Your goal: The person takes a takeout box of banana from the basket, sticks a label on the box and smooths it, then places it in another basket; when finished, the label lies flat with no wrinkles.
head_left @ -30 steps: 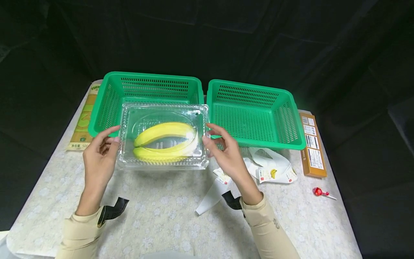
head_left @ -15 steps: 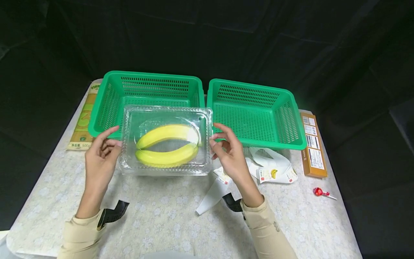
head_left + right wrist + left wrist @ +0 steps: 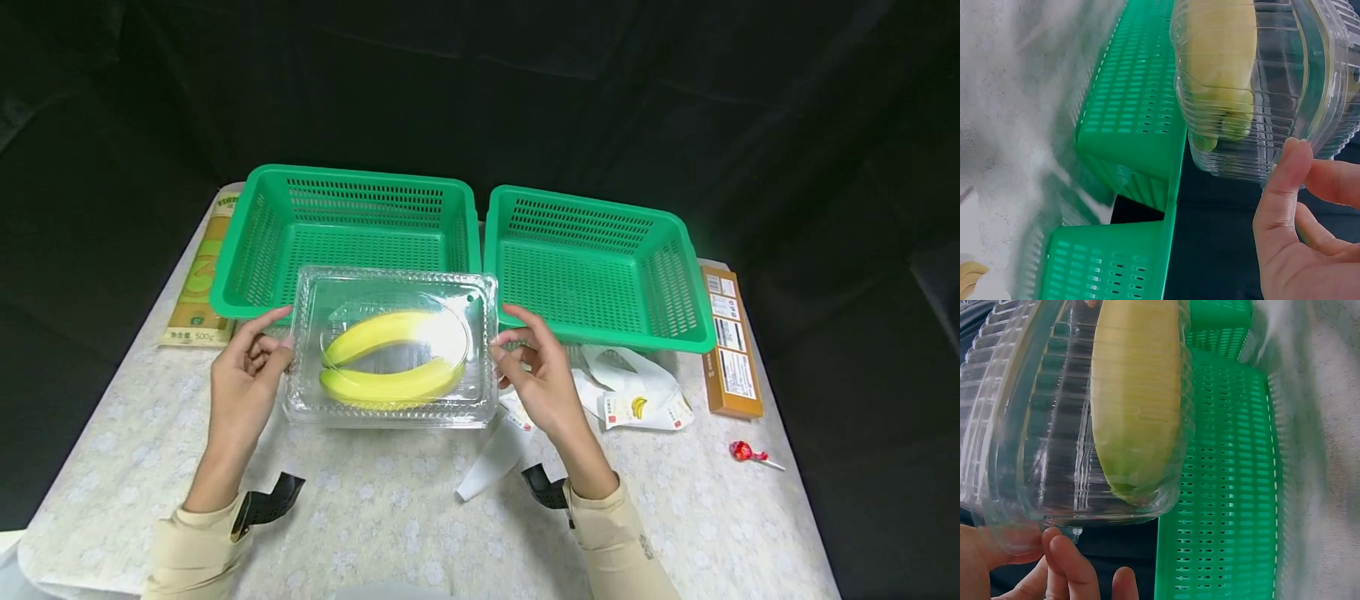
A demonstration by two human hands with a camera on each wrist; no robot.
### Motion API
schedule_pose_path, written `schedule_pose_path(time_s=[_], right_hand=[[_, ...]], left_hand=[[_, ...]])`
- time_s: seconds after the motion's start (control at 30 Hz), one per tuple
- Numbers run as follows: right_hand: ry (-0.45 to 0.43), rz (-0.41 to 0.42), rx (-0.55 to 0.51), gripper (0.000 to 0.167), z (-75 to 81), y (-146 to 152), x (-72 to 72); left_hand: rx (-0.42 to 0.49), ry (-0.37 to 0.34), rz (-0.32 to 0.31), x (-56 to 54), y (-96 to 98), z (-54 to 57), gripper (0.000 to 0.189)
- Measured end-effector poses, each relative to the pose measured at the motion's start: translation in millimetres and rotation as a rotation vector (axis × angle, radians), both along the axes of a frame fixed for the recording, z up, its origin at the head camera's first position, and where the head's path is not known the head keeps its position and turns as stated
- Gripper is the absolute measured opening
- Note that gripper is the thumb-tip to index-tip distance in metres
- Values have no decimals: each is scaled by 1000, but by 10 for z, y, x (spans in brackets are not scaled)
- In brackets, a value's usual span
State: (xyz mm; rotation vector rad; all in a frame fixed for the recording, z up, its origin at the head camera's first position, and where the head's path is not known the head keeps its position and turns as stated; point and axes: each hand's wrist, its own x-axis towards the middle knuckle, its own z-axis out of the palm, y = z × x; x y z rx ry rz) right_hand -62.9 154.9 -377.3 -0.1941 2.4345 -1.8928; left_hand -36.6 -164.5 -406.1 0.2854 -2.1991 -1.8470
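A clear plastic clamshell box point(image 3: 390, 417) with its lid down holds two bananas point(image 3: 393, 385). It is held up above the table, in front of the left green basket. My left hand point(image 3: 246, 379) pinches the box's left edge between thumb and fingers; the left wrist view shows the fingertips point(image 3: 1069, 556) at the rim. On the opposite side my right hand point(image 3: 543, 379) pinches the right edge, its thumb point(image 3: 1285, 181) on the rim in the right wrist view. One banana point(image 3: 1138, 406) shows through the box wall there, green at its end.
Two green baskets point(image 3: 367, 177) point(image 3: 592, 200) stand side by side at the back. A yellow-green packet point(image 3: 197, 283) lies at far left. On the right are a crumpled white bag point(image 3: 637, 383) with banana print, an orange carton point(image 3: 731, 350) and a red lollipop point(image 3: 742, 451).
Both hands have brought the box slightly toward me and to the right, and tilted it a little. It covers less of the left basket now. The grip on both edges stays the same.
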Motion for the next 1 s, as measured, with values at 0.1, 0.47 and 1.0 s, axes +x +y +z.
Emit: schedule_pose_path(time_s=[0.1, 0.47, 1.0], right_hand=[[-1, 4, -7, 59, -8, 4, 11], [-41, 34, -15, 58, -68, 94, 88], [-56, 72, 40, 60, -180, 195, 129]], left_hand=[[0, -8, 2, 7, 1, -10, 37], [7, -38, -46, 48, -2, -37, 42], [11, -81, -178, 84, 19, -172, 43]])
